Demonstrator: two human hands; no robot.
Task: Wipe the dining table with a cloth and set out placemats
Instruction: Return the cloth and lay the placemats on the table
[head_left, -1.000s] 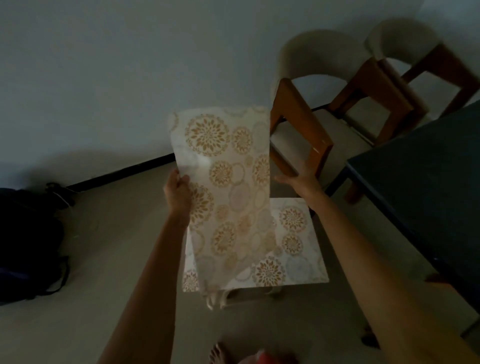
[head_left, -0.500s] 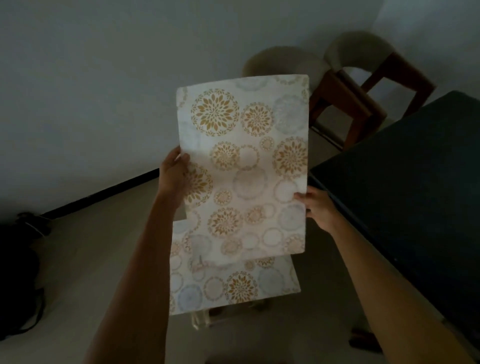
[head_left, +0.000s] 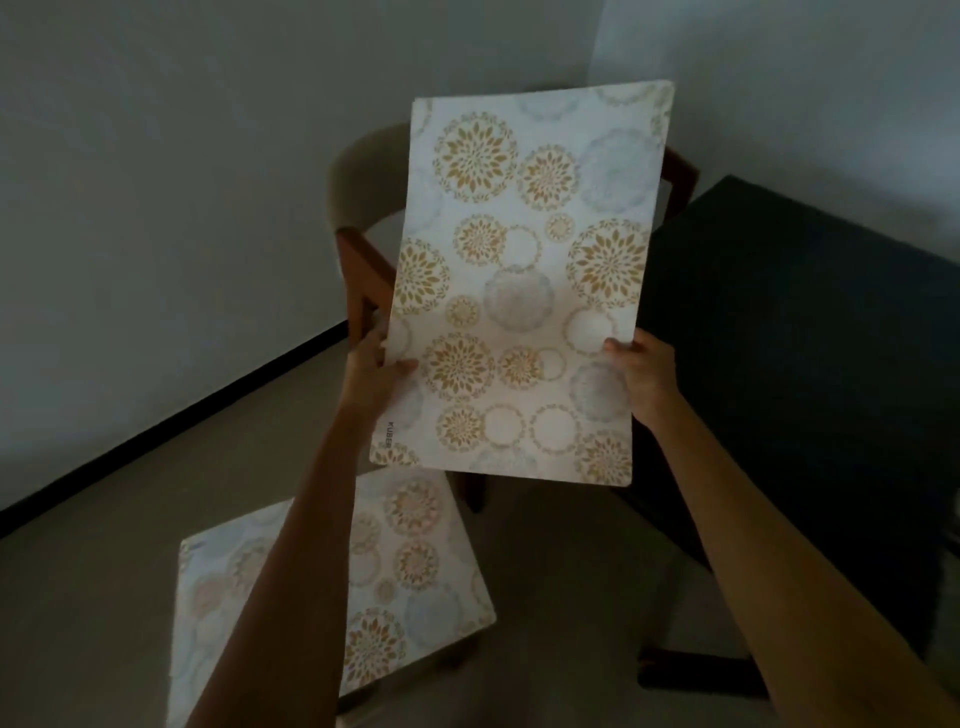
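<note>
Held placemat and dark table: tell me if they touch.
Cannot tell. In the head view the held placemat, gripped by the left hand and right hand, overlaps the dark table edge, hiding any gap.

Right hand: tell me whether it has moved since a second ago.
Yes. The right hand left the wooden chair and now grips the placemat's right edge beside the dark table.

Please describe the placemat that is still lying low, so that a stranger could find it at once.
Start at the dark dining table on the right, then look lower left toward the floor. There the lower placemat lies flat beneath the left forearm. Unlike the held placemat, no hand touches it.
</note>
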